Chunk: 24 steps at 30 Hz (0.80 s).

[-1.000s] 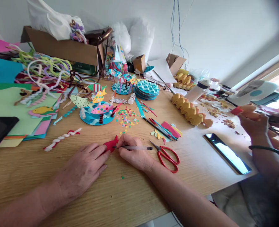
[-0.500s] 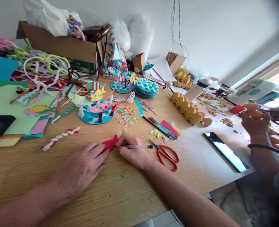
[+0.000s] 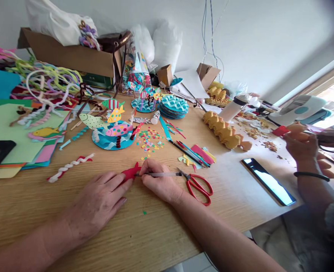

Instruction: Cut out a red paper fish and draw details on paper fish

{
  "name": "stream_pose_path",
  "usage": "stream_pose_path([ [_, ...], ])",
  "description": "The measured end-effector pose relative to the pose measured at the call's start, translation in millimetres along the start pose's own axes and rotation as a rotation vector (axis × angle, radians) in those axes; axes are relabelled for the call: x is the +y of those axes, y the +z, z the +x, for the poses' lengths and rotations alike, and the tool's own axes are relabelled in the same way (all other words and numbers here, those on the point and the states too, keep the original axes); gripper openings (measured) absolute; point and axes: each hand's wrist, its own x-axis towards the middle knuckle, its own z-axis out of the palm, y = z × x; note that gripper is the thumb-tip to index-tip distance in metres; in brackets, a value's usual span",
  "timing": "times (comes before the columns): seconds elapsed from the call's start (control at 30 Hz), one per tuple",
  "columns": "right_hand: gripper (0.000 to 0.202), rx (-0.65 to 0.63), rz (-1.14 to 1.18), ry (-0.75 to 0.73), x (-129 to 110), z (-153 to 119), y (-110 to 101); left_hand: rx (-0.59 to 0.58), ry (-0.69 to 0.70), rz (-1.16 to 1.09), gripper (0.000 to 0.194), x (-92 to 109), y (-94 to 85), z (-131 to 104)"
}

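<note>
A small red paper fish lies flat on the wooden table, its tail pointing up and right. My left hand rests flat beside it, fingers stretched out and fingertips pressing on its left part, which they hide. My right hand is closed around a pen with a clear barrel and a dark end. The pen's tip touches the fish's right edge. Just right of this hand lie red-handled scissors, blades towards the pen's end.
Blue wavy bases with paper fish stand behind, beside scattered paper dots. Coloured pens, a twisted red-and-white pipe cleaner and a phone lie around. At right, another person's hand holds an egg-carton piece.
The whole view has shifted slightly. Both hands, the fish and the pen keep almost the same places relative to one another.
</note>
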Motion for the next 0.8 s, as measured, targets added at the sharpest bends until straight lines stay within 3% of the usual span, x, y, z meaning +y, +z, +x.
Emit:
stream_pose_path([
  [0.8, 0.011, -0.022, -0.021, -0.005, 0.9, -0.5, 0.3, -0.03, -0.02, -0.006, 0.031, 0.9, -1.1, 1.7],
])
